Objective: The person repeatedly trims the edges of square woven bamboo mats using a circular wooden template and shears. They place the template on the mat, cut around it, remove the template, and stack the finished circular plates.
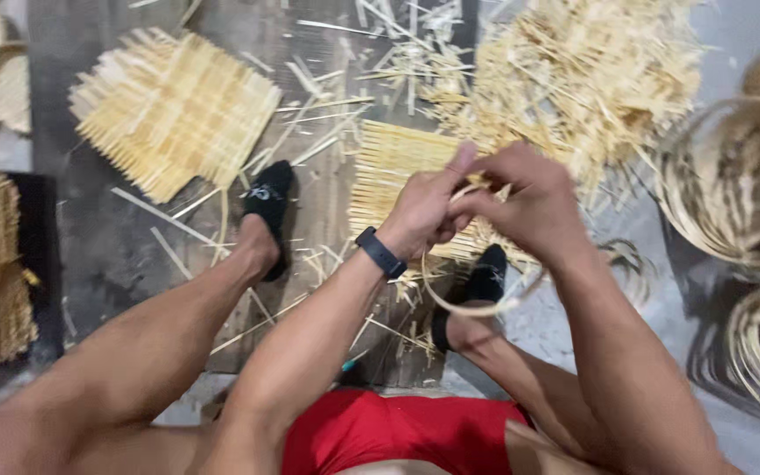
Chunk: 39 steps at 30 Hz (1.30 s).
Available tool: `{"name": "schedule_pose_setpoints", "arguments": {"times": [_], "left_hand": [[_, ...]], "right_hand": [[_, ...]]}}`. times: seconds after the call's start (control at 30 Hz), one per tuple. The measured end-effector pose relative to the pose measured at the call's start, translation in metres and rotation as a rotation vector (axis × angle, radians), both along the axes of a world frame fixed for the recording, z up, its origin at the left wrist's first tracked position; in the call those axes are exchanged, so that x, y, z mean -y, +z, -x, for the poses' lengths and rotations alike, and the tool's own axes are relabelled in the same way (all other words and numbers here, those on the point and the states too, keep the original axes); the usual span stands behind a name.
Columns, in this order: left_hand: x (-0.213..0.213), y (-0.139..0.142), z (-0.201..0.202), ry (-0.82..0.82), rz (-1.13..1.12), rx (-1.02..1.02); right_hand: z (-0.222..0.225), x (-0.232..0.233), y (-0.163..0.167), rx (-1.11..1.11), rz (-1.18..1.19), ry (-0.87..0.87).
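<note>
Down on the floor (116,255) between our feet, we've got both hands busy with a thin bamboo strip (472,308) bent into a loop. It's pale yellow, flat and skinny, curving down from the hands and hanging just above the right foot in its black sock (484,283). Our left hand (424,211) is closed on the strip with the thumb sticking up, and our right hand (529,202) is curled tight around it too, the two hands touching. Under them lies a woven bamboo mat (393,167), partly hidden by the hands. Another woven mat (173,110) sits far left. Honestly can't make out where the strip's ends meet, the fingers cover that. Coiled hoops (732,176) at the right get cut off by the edge.
</note>
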State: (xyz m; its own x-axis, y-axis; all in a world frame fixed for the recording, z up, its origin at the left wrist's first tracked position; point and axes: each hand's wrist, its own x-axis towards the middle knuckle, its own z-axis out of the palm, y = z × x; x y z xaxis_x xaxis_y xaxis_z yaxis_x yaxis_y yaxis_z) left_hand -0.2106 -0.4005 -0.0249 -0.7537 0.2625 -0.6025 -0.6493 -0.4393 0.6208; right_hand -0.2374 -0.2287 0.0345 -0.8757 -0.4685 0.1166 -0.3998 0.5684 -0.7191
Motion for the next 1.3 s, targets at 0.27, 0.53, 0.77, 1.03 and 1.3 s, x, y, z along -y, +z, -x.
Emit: {"name": "schedule_pose_setpoints", "arguments": {"times": [0.27, 0.53, 0.77, 1.03, 1.3], "left_hand": [[0.07, -0.025, 0.008, 0.525, -0.561, -0.078], [0.073, -0.054, 0.011, 0.164, -0.422, 0.098], [0.074, -0.078, 0.008, 0.262, -0.309, 0.135], [0.055, -0.073, 0.003, 0.298, -0.269, 0.15], [0.063, -0.091, 0.008, 0.471, -0.008, 0.095]], "right_hand": [[-0.015, -0.018, -0.063, 1.013, 1.046, -0.312], [-0.016, -0.013, -0.104, 1.095, 1.331, -0.312], [-0.02, -0.008, -0.119, 1.015, 1.305, -0.388], [-0.013, -0.014, -0.12, 1.095, 1.171, -0.48], [-0.014, -0.025, -0.143, 0.622, 0.517, -0.555]]}}
